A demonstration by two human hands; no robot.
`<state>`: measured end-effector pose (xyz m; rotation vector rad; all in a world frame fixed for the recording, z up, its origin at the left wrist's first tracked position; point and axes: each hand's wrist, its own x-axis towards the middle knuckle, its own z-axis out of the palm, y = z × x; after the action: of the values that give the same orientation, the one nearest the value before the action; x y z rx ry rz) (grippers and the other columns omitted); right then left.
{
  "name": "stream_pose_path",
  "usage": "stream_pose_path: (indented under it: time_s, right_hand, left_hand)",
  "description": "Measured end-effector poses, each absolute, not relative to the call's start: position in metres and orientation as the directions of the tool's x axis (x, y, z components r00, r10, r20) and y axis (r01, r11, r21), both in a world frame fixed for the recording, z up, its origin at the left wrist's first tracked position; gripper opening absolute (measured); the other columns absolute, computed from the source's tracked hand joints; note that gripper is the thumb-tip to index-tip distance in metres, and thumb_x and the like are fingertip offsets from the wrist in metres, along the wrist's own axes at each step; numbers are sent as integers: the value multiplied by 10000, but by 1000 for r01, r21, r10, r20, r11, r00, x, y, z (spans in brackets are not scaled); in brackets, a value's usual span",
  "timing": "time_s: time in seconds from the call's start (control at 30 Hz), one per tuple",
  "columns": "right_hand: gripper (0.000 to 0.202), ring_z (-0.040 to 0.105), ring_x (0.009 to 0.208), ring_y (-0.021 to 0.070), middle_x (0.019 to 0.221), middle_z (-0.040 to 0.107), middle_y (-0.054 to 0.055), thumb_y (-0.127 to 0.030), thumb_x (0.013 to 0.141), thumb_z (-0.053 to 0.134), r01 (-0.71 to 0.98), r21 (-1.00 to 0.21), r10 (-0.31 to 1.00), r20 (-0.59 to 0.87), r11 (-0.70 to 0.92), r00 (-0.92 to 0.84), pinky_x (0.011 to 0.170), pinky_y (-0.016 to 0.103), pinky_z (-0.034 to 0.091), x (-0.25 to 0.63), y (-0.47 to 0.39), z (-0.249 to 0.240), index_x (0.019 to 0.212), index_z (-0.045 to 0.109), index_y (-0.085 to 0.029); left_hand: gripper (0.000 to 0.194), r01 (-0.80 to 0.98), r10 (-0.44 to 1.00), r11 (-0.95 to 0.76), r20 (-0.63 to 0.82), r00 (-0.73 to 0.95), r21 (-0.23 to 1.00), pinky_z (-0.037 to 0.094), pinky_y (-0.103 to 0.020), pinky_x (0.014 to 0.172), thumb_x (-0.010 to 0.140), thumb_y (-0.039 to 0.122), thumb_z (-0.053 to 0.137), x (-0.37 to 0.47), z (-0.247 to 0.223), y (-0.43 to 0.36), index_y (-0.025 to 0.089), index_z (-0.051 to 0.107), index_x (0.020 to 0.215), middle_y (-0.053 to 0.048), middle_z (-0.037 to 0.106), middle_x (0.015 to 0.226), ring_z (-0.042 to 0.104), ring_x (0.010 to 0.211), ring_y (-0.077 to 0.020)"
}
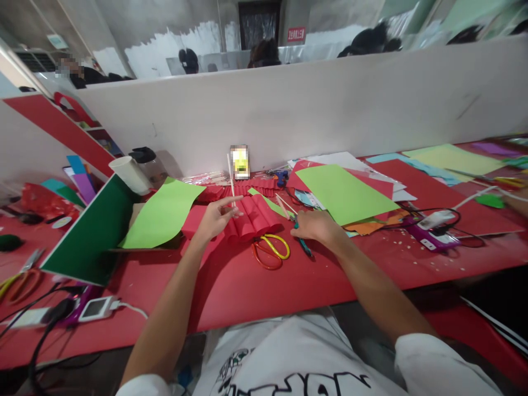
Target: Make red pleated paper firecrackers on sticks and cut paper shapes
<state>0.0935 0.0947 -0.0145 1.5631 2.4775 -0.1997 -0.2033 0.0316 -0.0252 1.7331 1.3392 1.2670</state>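
Observation:
My left hand (215,219) pinches a thin pale stick (231,179), which stands almost upright above the red paper. Just right of those fingers, a red paper piece (258,217) curves in rounded folds on the table. My right hand (314,225) is closed around pliers (304,247) with dark teal handles; their jaws are partly hidden by the hand. Between my hands lie scissors (272,252) with one yellow and one red handle loop, their blades covered by the red paper. Loose thin sticks (284,204) rest left of the right hand.
Green sheets (159,217) lie left of my hands, and another green sheet (346,192) lies to the right. A dark green board (88,236) leans at left. Power strips (431,234) with cables sit at both sides. A white partition (289,118) closes off the table's back.

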Motion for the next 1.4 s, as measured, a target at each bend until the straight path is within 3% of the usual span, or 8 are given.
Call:
stream_pose_path:
  time_s: [0.23,0.37,0.47,0.73,0.9,1.13,1.23,1.4]
  right_hand:
    - [477,736,1173,403,1252,757,260,-479,965,671,886,70,881,-171,458,-442,905,427,560,89,85,-5,1280,726,-125]
    - [397,752,1000,301,1110,786,153,-460,1034,588,743,-329,804,104,583,-586,875,382,548,72,83,12,1293,683,-174]
    - [348,716,975,224,1136,769,95,-440,1002,633,391,-660,706,309,641,-637,866,329,543,49,86,11,1248,674,-197]
    - [303,663,745,175,874,720,34,-513,921,679,-78,-878,756,449,473,-476,685,300,532,29,101,-23,933,662,-211]
    - [210,657,657,176,833,722,19,-398,965,618,126,-874,829,388,470,-402,594,279,486,58,118,-17,1071,573,-223]
    - [411,753,880,295,954,801,127,-209,945,682,800,-383,886,144,461,-441,700,312,463,68,122,-23,1338,588,-134]
    - [289,758,929,296,992,801,143,-255,985,665,770,-369,853,198,521,-482,752,324,481,66,119,-22,1254,660,-147]
    - [262,765,942,213,1021,809,62,-293,968,695,351,-657,691,372,668,-620,810,304,532,55,99,-16,1220,682,-222]
  left_hand:
    - [425,438,928,-356,369,58,826,607,-331,779,943,319,646,-196,-21,26,161,764,1320,-50,778,748,773,761,-216]
    - [413,451,908,-416,385,164,790,598,-316,801,941,245,607,-190,-18,22,179,771,1315,-45,796,812,746,738,-186]
    - [413,466,900,-435,353,257,770,595,-307,788,940,221,584,-184,-18,20,187,780,1302,-52,803,848,748,744,-190]
    - [391,461,885,-441,286,369,770,600,-318,859,970,247,576,-178,-20,17,210,742,1322,-50,791,908,766,827,-200]
    - [390,313,901,-427,371,224,849,630,-319,848,934,303,706,-182,-27,21,236,596,1301,-93,676,1288,752,843,-148]
    - [243,406,899,-398,438,-5,823,602,-305,771,888,410,774,-189,-28,26,207,685,987,-25,719,932,735,828,-182]
    - [273,468,896,-397,444,11,789,582,-319,770,904,472,762,-188,-26,25,201,747,926,-48,782,881,732,789,-197]
    - [297,498,873,-465,474,117,732,568,-332,817,927,497,745,-179,-23,25,215,779,842,-55,800,861,727,807,-204]
